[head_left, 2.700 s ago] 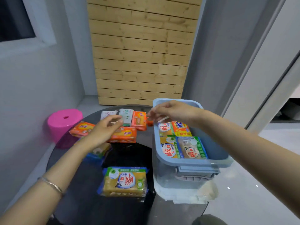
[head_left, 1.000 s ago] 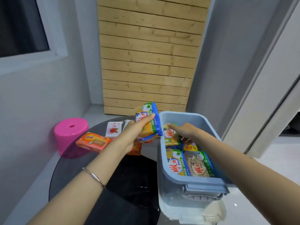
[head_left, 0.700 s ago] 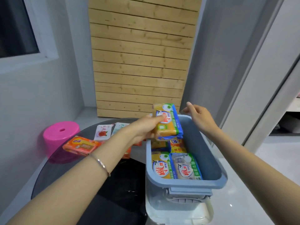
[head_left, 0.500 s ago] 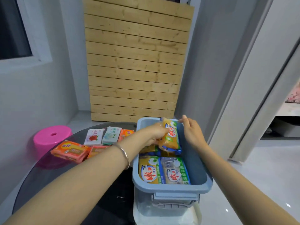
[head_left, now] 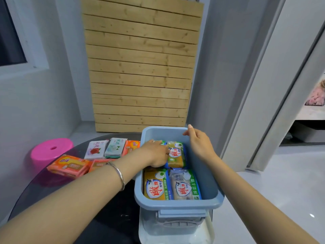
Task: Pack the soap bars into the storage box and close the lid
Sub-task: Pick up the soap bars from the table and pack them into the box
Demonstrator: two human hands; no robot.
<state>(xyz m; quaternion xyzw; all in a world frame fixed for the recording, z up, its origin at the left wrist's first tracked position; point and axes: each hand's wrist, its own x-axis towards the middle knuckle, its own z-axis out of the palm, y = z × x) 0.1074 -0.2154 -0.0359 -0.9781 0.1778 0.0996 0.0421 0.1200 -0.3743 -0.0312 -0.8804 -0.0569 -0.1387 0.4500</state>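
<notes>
Storage box [head_left: 177,204] stands open on the table [head_left: 52,187]. Yellow soap bar [head_left: 176,155] lies flat at the box's far right. Left hand [head_left: 155,154] is inside, fingers [head_left: 165,153] curled against the bar's left edge; gripping or only touching, cannot tell. Right hand [head_left: 199,144] hovers over the far rim, relaxed, holding nothing. Loose soap bars [head_left: 68,165] lie left of the box.

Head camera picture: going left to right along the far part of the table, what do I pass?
pink stool → large orange soap pack → white rose soap bar → pale green soap bar → small orange soap bar → blue storage box
</notes>
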